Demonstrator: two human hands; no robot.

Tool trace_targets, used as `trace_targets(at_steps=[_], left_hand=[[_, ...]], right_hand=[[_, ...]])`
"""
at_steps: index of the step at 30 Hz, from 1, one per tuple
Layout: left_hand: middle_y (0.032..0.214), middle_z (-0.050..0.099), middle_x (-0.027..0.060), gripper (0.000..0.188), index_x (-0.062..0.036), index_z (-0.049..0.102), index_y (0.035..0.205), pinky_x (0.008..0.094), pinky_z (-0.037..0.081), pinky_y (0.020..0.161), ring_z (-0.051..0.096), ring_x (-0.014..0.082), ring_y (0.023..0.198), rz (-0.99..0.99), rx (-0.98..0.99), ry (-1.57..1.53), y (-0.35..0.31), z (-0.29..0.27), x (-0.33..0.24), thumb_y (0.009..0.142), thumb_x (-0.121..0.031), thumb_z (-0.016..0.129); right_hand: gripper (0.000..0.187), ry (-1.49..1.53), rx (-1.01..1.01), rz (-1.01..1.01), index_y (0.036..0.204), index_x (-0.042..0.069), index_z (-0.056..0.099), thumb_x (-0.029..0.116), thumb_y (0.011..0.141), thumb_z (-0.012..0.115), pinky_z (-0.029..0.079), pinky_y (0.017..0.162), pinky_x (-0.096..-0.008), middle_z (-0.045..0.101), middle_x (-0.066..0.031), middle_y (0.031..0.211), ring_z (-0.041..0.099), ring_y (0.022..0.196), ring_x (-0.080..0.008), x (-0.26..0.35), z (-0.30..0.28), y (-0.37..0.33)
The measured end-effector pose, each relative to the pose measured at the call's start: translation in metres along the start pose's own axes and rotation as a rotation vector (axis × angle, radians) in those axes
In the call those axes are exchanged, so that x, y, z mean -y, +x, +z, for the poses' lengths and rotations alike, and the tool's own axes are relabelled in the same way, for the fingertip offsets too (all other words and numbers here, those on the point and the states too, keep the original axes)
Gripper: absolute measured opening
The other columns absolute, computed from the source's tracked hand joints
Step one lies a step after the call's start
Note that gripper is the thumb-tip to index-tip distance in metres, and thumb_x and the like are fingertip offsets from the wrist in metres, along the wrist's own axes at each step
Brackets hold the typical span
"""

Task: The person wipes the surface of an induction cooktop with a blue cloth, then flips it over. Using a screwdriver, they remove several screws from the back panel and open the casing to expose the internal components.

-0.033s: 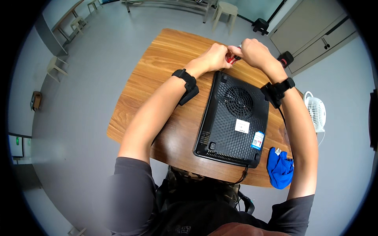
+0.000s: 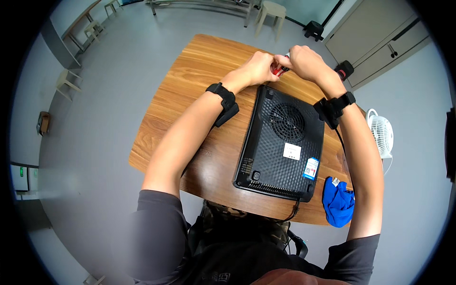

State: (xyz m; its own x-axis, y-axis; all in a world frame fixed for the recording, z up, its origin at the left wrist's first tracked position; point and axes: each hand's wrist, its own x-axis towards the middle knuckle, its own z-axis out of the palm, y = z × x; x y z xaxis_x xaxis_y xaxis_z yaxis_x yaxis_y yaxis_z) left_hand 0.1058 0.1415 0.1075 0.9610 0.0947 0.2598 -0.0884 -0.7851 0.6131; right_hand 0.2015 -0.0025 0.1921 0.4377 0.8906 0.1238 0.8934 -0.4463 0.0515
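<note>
Beyond the far end of a black induction cooker [image 2: 273,164], my left hand [image 2: 259,68] and my right hand [image 2: 308,62] meet over the table. Between them is a small red, black and white object [image 2: 278,72], mostly covered by the fingers, so its kind does not show. The fingers of both hands are closed around it. The cooker lies upside down, showing a round fan grille, small feet, a white label and a blue-and-white sticker. Its black cord leaves from the near edge.
The wooden table [image 2: 171,99] has a blue cloth [image 2: 337,203] at its right near edge. A white fan [image 2: 380,135] stands beyond my right forearm. A pale stool [image 2: 271,16] and grey cabinets [image 2: 375,38] are farther off. Black straps circle both wrists.
</note>
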Motion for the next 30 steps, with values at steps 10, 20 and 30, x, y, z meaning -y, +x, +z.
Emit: trace_targets(at_steps=[10,20,30], left_hand=[[0.087,0.073,0.0091,0.027,-0.0063,0.076,0.105,0.0367,0.054,0.082,0.068,0.0220,0.081,-0.037,0.006,-0.237,0.005,0.004,0.004,0.081,-0.017,0.082],[0.092,0.075,0.0161,0.041,-0.0005,0.074,0.096,0.0405,0.056,0.081,0.072,0.0314,0.088,-0.190,-0.184,-0.239,-0.006,0.011,0.004,0.072,-0.030,0.089],[0.096,0.076,0.0133,0.018,-0.0070,0.076,0.098,0.0362,0.053,0.087,0.071,0.0269,0.094,-0.022,0.077,-0.209,-0.008,-0.011,0.004,0.085,-0.019,0.076]], right_hand=[[0.059,0.119,0.122,-0.139,0.116,-0.001,0.061,0.055,0.096,0.060,0.054,0.077,-0.0461,0.073,-0.0223,0.094,0.070,0.092,-0.0394,-0.007,-0.011,-0.001],[0.058,-0.017,0.038,0.067,0.095,-0.002,0.069,0.055,0.096,0.057,0.056,0.075,-0.0497,0.071,-0.0243,0.083,0.070,0.082,-0.0429,0.023,-0.007,0.013],[0.047,0.180,0.110,-0.066,0.109,0.000,0.061,0.045,0.094,0.059,0.053,0.082,-0.0485,0.071,-0.0255,0.095,0.068,0.093,-0.0439,0.004,-0.004,0.004]])
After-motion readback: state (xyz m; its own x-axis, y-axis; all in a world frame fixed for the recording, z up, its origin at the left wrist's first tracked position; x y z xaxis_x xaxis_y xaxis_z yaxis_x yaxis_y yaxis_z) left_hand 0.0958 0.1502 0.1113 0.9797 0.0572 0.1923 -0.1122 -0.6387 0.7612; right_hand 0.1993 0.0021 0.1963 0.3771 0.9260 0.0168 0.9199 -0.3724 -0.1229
